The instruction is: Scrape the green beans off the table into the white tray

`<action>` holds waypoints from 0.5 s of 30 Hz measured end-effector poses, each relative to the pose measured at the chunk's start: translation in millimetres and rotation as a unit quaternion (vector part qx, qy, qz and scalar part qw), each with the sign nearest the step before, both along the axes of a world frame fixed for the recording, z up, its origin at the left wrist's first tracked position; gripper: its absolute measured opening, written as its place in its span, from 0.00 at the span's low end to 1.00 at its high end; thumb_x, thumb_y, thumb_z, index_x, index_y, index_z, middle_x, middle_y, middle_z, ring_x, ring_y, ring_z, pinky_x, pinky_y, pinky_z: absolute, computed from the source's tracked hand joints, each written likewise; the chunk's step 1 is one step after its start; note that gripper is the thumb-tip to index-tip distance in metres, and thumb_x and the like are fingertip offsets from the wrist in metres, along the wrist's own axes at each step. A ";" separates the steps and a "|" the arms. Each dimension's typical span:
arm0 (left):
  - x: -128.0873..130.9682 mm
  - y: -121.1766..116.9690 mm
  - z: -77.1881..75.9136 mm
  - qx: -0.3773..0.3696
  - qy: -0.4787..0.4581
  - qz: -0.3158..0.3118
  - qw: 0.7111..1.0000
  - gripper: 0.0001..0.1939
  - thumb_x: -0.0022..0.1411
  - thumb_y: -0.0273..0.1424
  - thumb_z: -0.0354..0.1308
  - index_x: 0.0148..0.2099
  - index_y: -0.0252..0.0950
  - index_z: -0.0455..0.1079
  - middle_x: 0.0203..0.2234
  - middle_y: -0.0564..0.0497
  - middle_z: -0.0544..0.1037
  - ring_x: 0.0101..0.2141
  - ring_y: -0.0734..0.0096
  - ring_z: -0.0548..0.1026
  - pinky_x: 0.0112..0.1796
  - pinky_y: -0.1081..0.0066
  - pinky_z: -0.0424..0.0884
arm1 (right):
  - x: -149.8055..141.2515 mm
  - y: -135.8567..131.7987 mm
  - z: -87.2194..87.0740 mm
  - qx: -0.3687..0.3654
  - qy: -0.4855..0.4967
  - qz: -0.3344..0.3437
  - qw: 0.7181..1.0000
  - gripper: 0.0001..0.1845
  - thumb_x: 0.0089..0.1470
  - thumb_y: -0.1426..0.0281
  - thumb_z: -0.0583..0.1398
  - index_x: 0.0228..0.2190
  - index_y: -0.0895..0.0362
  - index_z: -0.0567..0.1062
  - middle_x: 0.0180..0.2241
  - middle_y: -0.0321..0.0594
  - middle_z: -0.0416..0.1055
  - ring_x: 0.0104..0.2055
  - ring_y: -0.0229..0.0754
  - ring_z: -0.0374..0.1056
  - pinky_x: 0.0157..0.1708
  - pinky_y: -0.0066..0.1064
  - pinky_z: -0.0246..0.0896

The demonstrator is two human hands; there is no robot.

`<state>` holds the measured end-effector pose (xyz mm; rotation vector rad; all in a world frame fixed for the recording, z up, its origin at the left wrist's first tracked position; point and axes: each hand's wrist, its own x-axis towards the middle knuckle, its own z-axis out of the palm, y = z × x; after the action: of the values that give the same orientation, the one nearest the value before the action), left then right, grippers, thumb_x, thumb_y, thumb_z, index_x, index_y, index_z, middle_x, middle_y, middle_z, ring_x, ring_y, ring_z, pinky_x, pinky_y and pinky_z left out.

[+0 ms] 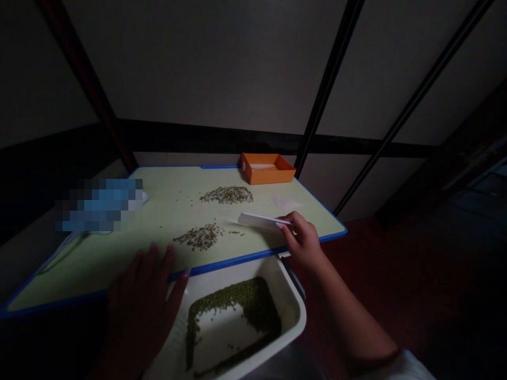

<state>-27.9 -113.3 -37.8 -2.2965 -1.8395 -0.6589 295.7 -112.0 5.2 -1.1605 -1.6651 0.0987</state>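
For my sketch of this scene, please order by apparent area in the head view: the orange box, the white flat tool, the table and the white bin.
1. Table
2. White bin, nearer the camera than the box
3. Orange box
4. White flat tool

My right hand (304, 240) has bare table (325, 225) toward the near right corner; a far green pile (227, 195) and a nearer pile (200, 237) block the middle, an orange box (273, 177) the far right corner, a blurred blue object (105, 206) the left edge.
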 end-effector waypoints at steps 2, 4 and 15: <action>2.3 -1.2 3.3 -0.004 -0.006 0.007 1.000 0.35 0.68 0.45 0.35 0.66 0.29 0.63 0.67 0.31 0.62 0.67 0.33 0.58 0.63 0.38 0.55 | 3.3 -3.3 1.0 0.012 0.008 -0.042 0.999 0.08 0.61 0.68 0.58 0.29 0.52 0.67 0.22 0.32 0.72 0.23 0.38 0.69 0.23 0.25 0.61; 3.6 -1.8 5.6 -0.009 -0.005 0.007 1.000 0.35 0.68 0.45 0.34 0.66 0.29 0.63 0.67 0.30 0.62 0.66 0.32 0.59 0.62 0.36 0.56 | 5.2 -6.8 2.6 0.014 0.003 -0.046 0.999 0.08 0.60 0.68 0.58 0.29 0.52 0.68 0.22 0.31 0.71 0.22 0.36 0.66 0.22 0.24 0.59; 2.7 0.4 -0.6 0.006 0.007 0.003 1.000 0.36 0.69 0.45 0.34 0.65 0.28 0.64 0.67 0.28 0.62 0.66 0.31 0.58 0.61 0.35 0.56 | -2.5 -15.2 3.4 -0.011 -0.015 -0.014 1.000 0.06 0.60 0.68 0.58 0.29 0.52 0.69 0.24 0.34 0.73 0.24 0.37 0.66 0.23 0.25 0.59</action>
<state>-25.2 -112.8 -38.4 -2.2806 -1.8313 -0.6508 293.2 -127.2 8.6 -1.2056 -1.6776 0.0822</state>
